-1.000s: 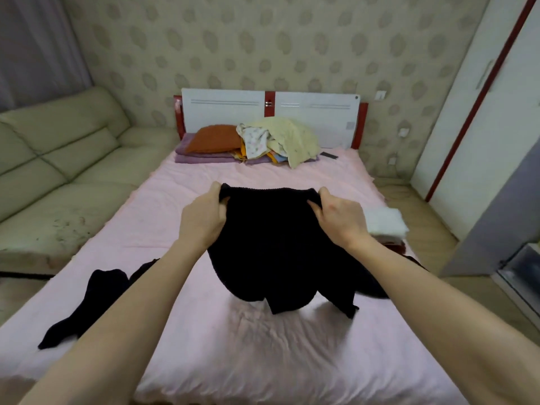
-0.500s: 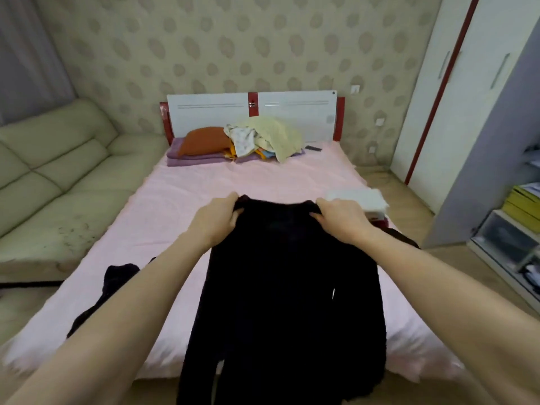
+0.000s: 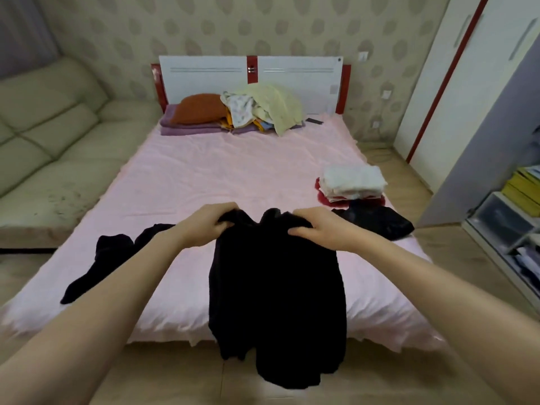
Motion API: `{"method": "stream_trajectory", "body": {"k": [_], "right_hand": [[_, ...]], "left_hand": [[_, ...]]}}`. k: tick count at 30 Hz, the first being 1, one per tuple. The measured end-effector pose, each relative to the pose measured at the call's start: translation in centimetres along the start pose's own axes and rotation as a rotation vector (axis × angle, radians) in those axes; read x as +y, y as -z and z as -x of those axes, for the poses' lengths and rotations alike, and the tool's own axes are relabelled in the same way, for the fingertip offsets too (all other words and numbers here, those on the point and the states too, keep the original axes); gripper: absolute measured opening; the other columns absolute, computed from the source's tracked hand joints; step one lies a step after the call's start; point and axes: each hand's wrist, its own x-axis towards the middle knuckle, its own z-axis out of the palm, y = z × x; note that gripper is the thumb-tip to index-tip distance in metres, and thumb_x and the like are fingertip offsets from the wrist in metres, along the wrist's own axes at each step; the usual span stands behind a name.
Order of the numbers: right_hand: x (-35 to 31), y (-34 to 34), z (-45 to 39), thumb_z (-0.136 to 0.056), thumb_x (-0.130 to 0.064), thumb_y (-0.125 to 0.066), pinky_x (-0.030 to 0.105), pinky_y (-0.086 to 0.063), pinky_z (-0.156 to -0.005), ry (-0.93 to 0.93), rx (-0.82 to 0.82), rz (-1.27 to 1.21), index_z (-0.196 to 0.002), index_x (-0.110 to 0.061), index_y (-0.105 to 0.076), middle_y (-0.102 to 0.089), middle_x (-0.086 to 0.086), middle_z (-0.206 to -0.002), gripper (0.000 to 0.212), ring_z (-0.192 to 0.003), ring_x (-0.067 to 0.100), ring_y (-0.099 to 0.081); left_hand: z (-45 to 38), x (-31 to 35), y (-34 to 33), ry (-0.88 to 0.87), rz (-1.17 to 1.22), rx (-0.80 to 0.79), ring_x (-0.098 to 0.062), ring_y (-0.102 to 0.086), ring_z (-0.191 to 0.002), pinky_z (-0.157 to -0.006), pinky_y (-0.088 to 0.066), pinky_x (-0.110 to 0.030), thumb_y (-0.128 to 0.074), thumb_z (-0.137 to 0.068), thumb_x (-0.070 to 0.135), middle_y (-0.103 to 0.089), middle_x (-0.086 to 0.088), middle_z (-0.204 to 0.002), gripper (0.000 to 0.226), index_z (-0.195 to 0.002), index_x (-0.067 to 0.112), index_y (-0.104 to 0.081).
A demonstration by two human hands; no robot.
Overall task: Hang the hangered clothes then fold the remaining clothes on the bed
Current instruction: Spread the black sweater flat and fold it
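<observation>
Two dark garments (image 3: 96, 267) beside hands (image 3: 263, 226)

Black garment (image 3: 277, 287), pink bed sheet (image 3: 233, 176), spotted beige wallpaper (image 3: 204, 30).

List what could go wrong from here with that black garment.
1. The black garment, gripped at its top by the left hand and the right hand, hangs past the bed edge; its hem may brush the floor.
2. Spread out carelessly, it could knock the folded pile or cover the dark clothes nearby.
</observation>
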Motion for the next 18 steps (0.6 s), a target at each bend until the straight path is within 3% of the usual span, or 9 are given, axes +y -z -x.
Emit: {"method": "stream_trajectory", "body": {"k": [2,4,6,8,12,15,18], "right_hand": [[-1.2,0.8,0.2,-0.088,-0.023,-0.069,0.022,-0.036,-0.068,0.162,-0.048,-0.050,-0.083,-0.005,-0.062,-0.056,0.002,-0.083,0.020,-0.077,0.014,-0.051],[-2.0,1.6,0.0,-0.078,-0.024,-0.079,0.023,-0.039,-0.087,0.282,-0.011,-0.087,-0.086,-0.009,-0.071,-0.057,0.001,-0.109,0.019,-0.101,0.013,-0.050],[-2.3,2.0,-0.5,-0.073,-0.025,-0.083,0.019,-0.028,-0.106,0.282,0.027,-0.147,-0.084,-0.014,-0.074,-0.045,-0.001,-0.139,0.018,-0.130,0.010,-0.035],[-2.7,2.4,-1.4,-0.070,-0.019,-0.085,0.022,-0.022,-0.111,0.232,0.060,-0.284,-0.079,-0.015,-0.073,-0.036,-0.004,-0.149,0.015,-0.139,0.005,-0.026],[-3.8,3.0,-3.1,-0.068,-0.005,-0.084,0.028,-0.029,-0.110,0.172,0.096,-0.490,-0.070,-0.011,-0.064,-0.049,-0.003,-0.141,0.021,-0.133,0.006,-0.040],[-4.5,2.9,-4.1,-0.070,-0.005,-0.081,0.036,-0.043,-0.105,0.166,0.064,-0.644,-0.087,0.017,-0.054,-0.067,0.003,-0.117,0.038,-0.115,0.011,-0.059],[-5.4,2.9,-5.1,-0.067,-0.018,-0.079,0.053,-0.047,-0.093,0.089,0.051,-0.749,-0.098,0.019,-0.049,-0.061,0.024,-0.092,0.057,-0.090,0.026,-0.061]], "left_hand": [[-0.1,1.1,1.1,-0.127,-0.003,-0.029,-0.014,-0.058,-0.083,-0.078,-0.049,-0.035,-0.051,-0.084,-0.005,-0.063,0.009,-0.085,0.028,-0.094,0.019,-0.062],[-0.3,2.7,2.2,-0.224,0.001,-0.051,-0.006,-0.060,-0.083,-0.078,-0.049,-0.026,-0.052,-0.080,-0.010,-0.065,0.017,-0.086,0.035,-0.095,0.019,-0.067],[-0.9,4.2,3.4,-0.265,0.036,-0.049,-0.001,-0.062,-0.086,-0.080,-0.048,-0.019,-0.055,-0.079,-0.014,-0.068,0.016,-0.089,0.038,-0.098,0.013,-0.072],[-1.6,5.7,4.8,-0.298,0.081,-0.034,0.000,-0.063,-0.087,-0.082,-0.048,-0.016,-0.058,-0.077,-0.017,-0.070,0.007,-0.091,0.036,-0.099,0.007,-0.073],[-2.6,7.9,7.0,-0.348,0.188,-0.044,-0.009,-0.065,-0.090,-0.084,-0.048,-0.020,-0.061,-0.076,-0.019,-0.070,-0.001,-0.094,0.039,-0.091,0.015,-0.074],[-3.1,8.9,8.5,-0.400,0.195,-0.003,-0.009,-0.059,-0.088,-0.081,-0.046,-0.023,-0.064,-0.075,-0.018,-0.060,0.003,-0.094,0.052,-0.085,0.032,-0.073],[-3.6,9.3,9.7,-0.402,0.113,0.063,-0.004,-0.050,-0.081,-0.066,-0.044,-0.023,-0.060,-0.071,-0.015,-0.051,0.009,-0.087,0.059,-0.083,0.041,-0.072]]}}
